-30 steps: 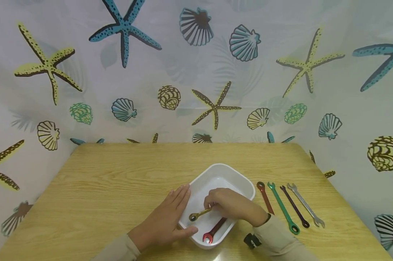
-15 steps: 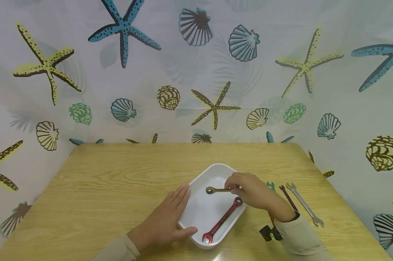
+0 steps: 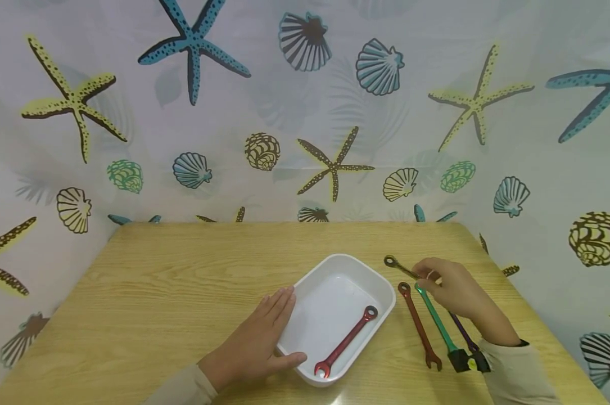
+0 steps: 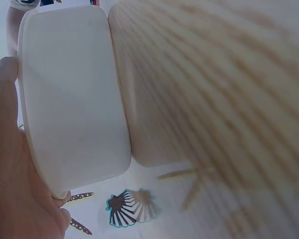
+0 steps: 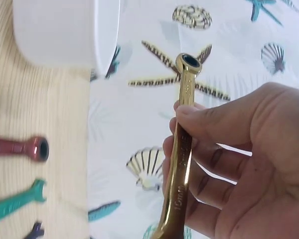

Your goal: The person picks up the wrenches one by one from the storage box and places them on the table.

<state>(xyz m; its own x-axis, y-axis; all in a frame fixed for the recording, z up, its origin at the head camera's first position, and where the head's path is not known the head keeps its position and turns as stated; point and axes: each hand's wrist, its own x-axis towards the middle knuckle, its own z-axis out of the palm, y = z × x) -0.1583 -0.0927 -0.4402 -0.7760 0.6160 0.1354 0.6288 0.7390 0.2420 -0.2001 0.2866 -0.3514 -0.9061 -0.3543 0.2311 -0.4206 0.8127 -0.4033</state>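
In the head view, my right hand pinches a gold ratcheting combination wrench between thumb and fingers, above the table to the right of the white tray. The right wrist view shows the ring end of the gold wrench pointing up past the thumb. My left hand rests along the tray's left rim, its fingers straight and its thumb over the near edge. A red combination wrench lies diagonally inside the tray.
To the right of the tray lie a dark red wrench, a green wrench and a purple wrench, the last partly covered by my right hand and wrist camera. A patterned shell-and-starfish cloth hangs behind the wooden table.
My right hand has carried the gold wrench out of the tray, to the right over the loose wrenches. The silver wrench is now hidden behind that arm. My left hand has stayed put.
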